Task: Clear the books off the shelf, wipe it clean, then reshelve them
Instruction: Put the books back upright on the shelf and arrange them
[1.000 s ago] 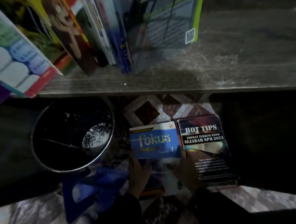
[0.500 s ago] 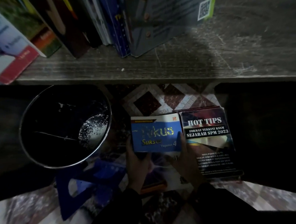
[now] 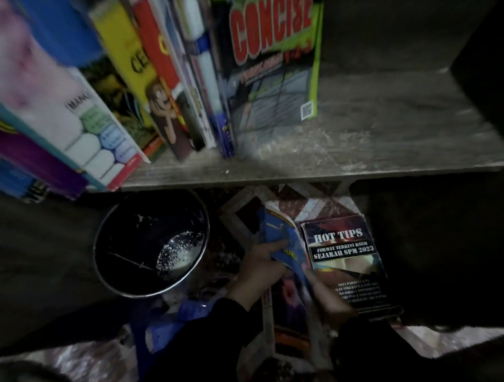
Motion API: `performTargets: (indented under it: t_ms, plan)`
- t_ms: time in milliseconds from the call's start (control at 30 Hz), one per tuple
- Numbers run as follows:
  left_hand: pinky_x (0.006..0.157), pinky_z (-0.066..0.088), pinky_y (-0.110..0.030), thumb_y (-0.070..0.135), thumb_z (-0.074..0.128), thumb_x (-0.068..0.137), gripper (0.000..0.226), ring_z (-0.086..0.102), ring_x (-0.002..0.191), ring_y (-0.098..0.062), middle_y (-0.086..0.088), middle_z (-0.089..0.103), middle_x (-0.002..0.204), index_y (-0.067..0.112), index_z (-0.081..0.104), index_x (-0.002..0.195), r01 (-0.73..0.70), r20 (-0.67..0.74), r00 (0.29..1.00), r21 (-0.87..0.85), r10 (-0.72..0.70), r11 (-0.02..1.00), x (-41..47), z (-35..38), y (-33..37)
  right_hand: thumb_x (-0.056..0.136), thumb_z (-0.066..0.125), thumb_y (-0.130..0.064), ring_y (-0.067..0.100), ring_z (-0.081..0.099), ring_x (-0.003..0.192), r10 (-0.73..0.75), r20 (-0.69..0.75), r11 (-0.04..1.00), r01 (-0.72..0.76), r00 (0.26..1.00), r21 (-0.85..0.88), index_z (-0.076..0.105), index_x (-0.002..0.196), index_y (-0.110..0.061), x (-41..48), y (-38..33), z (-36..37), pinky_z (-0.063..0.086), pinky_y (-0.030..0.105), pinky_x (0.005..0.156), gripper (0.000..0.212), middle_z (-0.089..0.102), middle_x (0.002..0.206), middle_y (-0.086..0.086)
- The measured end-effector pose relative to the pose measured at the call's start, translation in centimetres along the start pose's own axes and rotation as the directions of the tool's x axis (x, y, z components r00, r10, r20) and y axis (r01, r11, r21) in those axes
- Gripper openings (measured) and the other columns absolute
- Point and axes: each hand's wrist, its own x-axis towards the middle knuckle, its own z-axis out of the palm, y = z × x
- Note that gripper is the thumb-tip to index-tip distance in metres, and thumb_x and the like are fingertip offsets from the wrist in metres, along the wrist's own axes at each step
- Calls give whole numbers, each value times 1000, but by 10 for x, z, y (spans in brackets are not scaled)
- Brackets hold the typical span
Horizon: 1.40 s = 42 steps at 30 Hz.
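A blue "Fokus" book [image 3: 279, 236] is tilted up on edge above the floor, held between both hands. My left hand [image 3: 257, 266] grips its left face with fingers spread over the cover. My right hand [image 3: 326, 295] holds its lower right edge. Beside it lies the dark "Hot Tips" book [image 3: 348, 261] on a stack on the floor. The grey wooden shelf [image 3: 373, 132] above carries a row of leaning books [image 3: 157, 87] on its left half, ending in the green "Concise" book [image 3: 273, 58]. The shelf's right half is bare and dusty.
A round metal basin [image 3: 151, 245] with water stands on the floor left of my hands. A blue cloth or plastic piece [image 3: 170, 326] lies below it. Another book [image 3: 289, 314] lies under my hands. Patterned floor tiles [image 3: 312, 202] show below the shelf edge.
The blue book lay flat in both hands; now it is lifted and turned up on edge. The view has tipped up, showing more of the shelf books.
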Motion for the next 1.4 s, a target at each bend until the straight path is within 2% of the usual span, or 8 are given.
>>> performTargets:
  t_ms: [167,333,467,667,900,1167,1267,1400]
  plan:
    - [58,43,-4,-19,59,73,58,57,82,-3,3,62,99,10,61,123,-7,32,999,-41,8,999,-62,-20,60,94,46,-35,30,60,114,-35,238,879,-84,971,470,53,132,0,-68,-25,11,51,38,92,52,59,127,22]
    - [61,45,-6,-16,64,73,48,61,63,1,1,70,80,10,68,112,-40,-32,999,-124,36,992,-121,-56,105,65,87,-29,28,70,74,-97,407,974,3,908,225,64,122,-7,-163,-79,-13,57,33,65,65,72,95,18]
    - [64,48,-12,-15,64,75,48,63,66,-9,-3,72,82,15,67,112,-36,-33,999,-151,32,988,-160,-67,122,71,72,12,30,68,97,-218,399,976,195,891,97,7,148,-46,-220,-115,-35,58,42,77,117,73,106,5]
    - [74,47,-16,-12,70,71,58,62,69,-7,-1,72,97,24,66,116,-269,-124,958,-93,257,959,-187,-74,173,64,73,11,15,69,86,-290,485,875,433,825,-214,37,135,-46,-277,-197,-42,55,26,59,98,72,107,-9]
    - [66,57,-35,-1,70,80,70,60,61,-18,6,62,126,51,52,124,-615,-297,702,206,647,761,-159,-76,235,64,75,18,11,65,105,-680,434,505,807,591,-307,17,126,-70,-261,-315,-36,56,36,81,123,48,134,-21]
    - [87,17,12,-9,53,88,70,39,116,-2,-3,38,131,46,49,131,-582,-464,406,533,787,614,-79,-55,223,71,76,9,3,52,107,-926,284,69,852,248,-519,-12,130,-69,-191,-364,-19,45,2,76,131,37,132,2]
    - [99,39,-15,-8,58,85,72,46,108,-12,-10,43,125,41,45,136,-502,-506,305,634,807,588,-56,-50,213,73,76,7,2,56,98,-924,299,38,835,239,-549,-16,135,-62,-169,-373,-16,52,11,77,131,39,123,0]
    - [80,52,-42,4,73,78,81,55,103,-33,-22,49,126,35,33,142,-324,-485,188,790,854,520,-36,-44,203,72,76,3,26,61,103,-907,309,57,812,285,-582,-19,134,-66,-151,-380,-18,57,45,83,133,45,124,11]
